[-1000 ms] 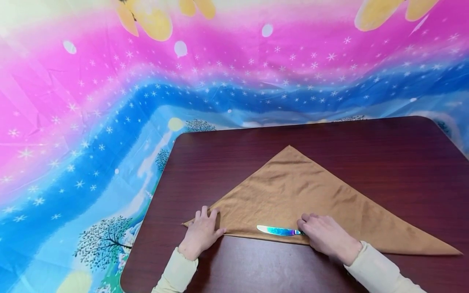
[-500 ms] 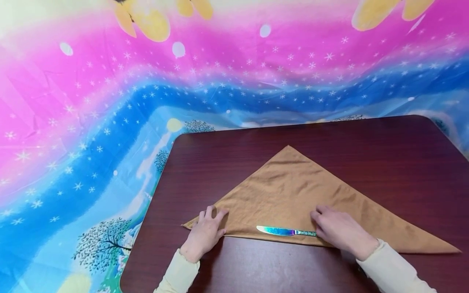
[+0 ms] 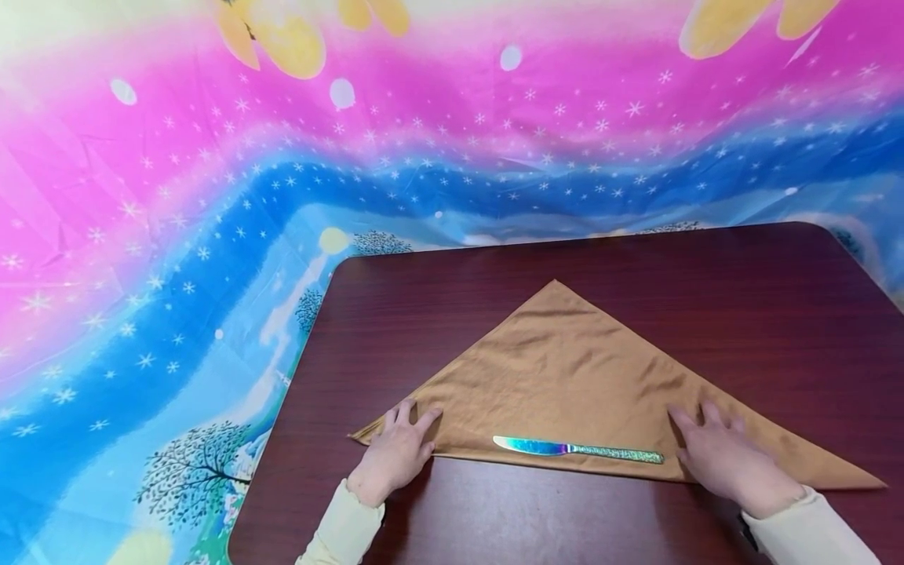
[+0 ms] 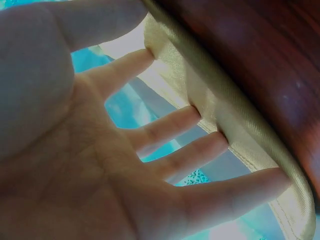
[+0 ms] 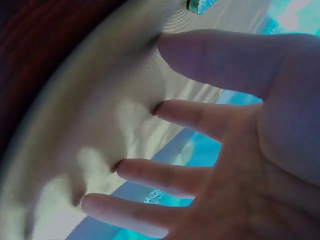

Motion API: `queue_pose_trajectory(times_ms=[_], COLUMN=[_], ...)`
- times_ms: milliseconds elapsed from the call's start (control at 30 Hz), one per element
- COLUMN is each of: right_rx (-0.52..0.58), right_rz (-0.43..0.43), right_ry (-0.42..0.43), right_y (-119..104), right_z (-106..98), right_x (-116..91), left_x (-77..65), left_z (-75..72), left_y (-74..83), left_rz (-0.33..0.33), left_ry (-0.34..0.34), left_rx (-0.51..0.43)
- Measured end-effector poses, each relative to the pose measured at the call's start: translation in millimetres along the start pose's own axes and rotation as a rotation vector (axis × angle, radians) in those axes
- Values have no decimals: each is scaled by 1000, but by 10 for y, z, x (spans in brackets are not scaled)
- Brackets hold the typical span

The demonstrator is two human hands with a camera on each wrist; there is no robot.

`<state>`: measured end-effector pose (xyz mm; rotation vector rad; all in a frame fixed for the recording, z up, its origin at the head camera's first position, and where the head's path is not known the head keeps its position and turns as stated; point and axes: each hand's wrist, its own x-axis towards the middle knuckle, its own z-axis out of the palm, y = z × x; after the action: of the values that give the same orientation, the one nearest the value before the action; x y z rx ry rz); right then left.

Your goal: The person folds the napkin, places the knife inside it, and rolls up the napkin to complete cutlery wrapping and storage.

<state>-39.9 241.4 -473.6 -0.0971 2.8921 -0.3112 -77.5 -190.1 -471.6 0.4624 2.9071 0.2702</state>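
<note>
A tan cloth napkin [image 3: 558,369] lies in a large triangle, its long fold toward the person and its tip pointing away. Along that near edge lies a table knife [image 3: 579,450] with a rainbow-coloured blade to the left and a patterned handle to the right. The left hand [image 3: 392,459] presses spread fingertips on the cloth near its left corner; the left wrist view shows those fingertips [image 4: 170,127] on the fabric. To the right of the handle, the right hand [image 3: 730,463] touches the napkin with spread fingers. In the right wrist view the knife's handle end [image 5: 201,5] shows beyond the thumb.
Beneath everything is a dark red-brown wooden table [image 3: 763,298] with rounded corners. A pink and blue printed backdrop cloth [image 3: 452,118] hangs behind it and down its left side.
The right hand has let go of the knife's handle and moved right onto the cloth, fingers now spread. The knife stays in place. The left hand has barely shifted.
</note>
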Motion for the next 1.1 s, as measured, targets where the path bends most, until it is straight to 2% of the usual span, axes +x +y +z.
queue_pose_trajectory(times_ms=[100,267,467,633,767,967,1100], right_rx=[-14,-16,-35,-81,-74,-11,1], right_rz=[-56,-89,-99,-119,-120,-71,-50], right_ry=[68,102,140,175,157,79,59], right_y=[46,59,-19,-56,-64,-75,-78], right_z=[48,67,38,26,14,-14,-30], right_x=[3,28,116,196,261,311,315], left_x=[11,58,136,190,189,139,80], left_z=[-3,6,-23,-68,-76,-52,-54], left_y=[-10,-51,-197,-329,-400,-500,-548], left_rz=[-2,2,42,42,18,-68,-133], left_ry=[-8,-10,48,51,51,155,183], left_rx=[-12,-35,-34,-57,-61,19,36])
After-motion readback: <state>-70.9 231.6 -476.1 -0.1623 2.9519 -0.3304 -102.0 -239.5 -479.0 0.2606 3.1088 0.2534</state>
